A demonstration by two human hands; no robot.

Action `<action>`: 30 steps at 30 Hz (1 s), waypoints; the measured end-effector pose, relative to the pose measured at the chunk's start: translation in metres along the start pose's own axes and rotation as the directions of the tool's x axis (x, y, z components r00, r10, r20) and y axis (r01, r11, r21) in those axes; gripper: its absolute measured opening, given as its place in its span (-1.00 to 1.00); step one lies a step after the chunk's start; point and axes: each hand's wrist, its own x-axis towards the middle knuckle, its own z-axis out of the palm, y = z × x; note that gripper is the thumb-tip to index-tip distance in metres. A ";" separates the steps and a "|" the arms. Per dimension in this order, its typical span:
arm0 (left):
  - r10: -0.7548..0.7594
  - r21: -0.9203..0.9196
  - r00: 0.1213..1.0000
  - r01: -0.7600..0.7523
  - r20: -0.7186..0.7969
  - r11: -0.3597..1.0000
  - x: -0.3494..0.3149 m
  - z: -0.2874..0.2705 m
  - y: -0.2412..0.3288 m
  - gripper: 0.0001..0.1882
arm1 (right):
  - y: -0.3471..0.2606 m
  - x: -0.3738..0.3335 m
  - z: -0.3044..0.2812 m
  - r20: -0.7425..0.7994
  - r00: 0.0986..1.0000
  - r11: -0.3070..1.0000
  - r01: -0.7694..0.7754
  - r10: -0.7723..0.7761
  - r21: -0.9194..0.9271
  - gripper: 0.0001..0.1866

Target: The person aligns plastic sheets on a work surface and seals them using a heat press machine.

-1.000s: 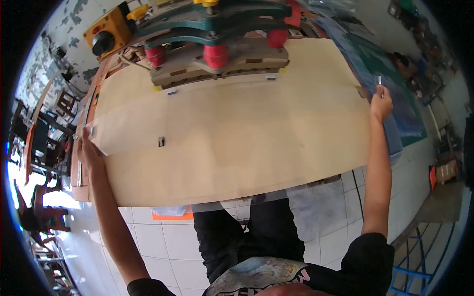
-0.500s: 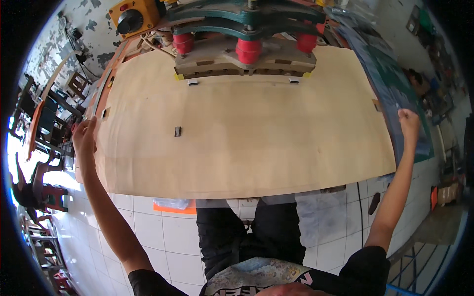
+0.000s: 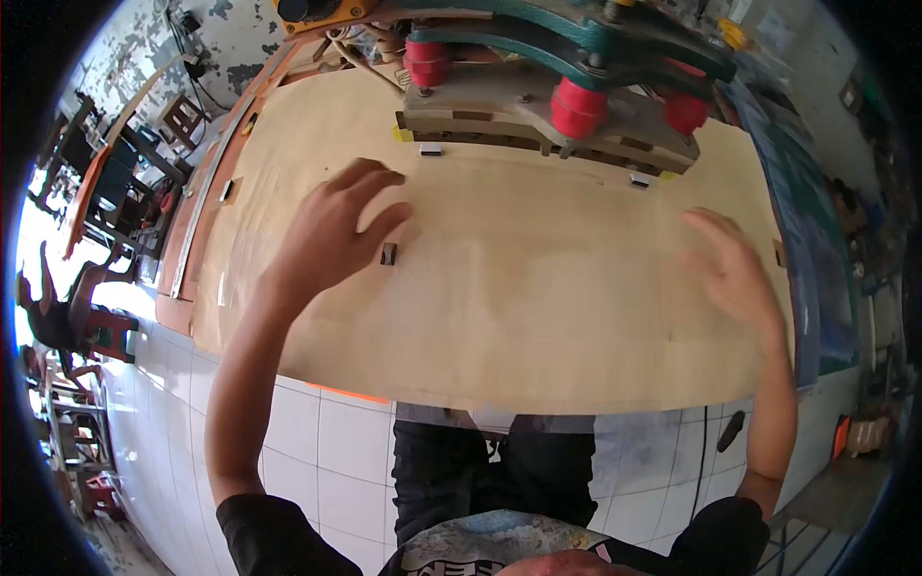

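A wide tan sheet [image 3: 519, 326] covers the table in front of me. My left hand [image 3: 331, 226] is over its left half, fingers spread and curved, holding nothing. Just right of that hand's thumb lies a small dark block [image 3: 388, 254]. My right hand [image 3: 735, 269] is over the right part of the sheet, blurred by motion, with its fingers stretched out and nothing seen in them. Whether either palm touches the sheet I cannot tell. Two small light-topped blocks, a left one [image 3: 430, 150] and a right one [image 3: 639, 180], sit along the front of the press head.
A press with a green frame [image 3: 538, 43], red cylinders [image 3: 580, 108] and a heavy metal head [image 3: 480, 117] overhangs the table's far side. Clear plastic sheeting [image 3: 802, 221] lies along the right edge. Another person [image 3: 62, 298] sits far left, near stools.
Both hands have come inward from the table's left and right edges to over the tan sheet. The left fingers have spread and the right fist has opened. The view has shifted.
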 end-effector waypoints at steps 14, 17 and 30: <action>0.069 -0.018 0.997 -0.070 -0.022 0.997 0.016 0.028 -0.017 -0.63 | -0.034 0.021 0.048 0.100 0.995 0.996 -0.020 0.029 -0.092 -0.34; 0.069 0.002 0.998 -0.069 -0.005 0.998 0.016 0.028 -0.019 -0.62 | -0.032 0.022 0.049 0.103 0.994 0.995 -0.017 0.028 -0.103 -0.35; 0.076 -0.004 0.997 -0.076 0.006 0.997 0.018 0.031 -0.022 -0.60 | -0.035 0.023 0.047 0.142 0.988 0.991 -0.037 0.056 -0.132 -0.34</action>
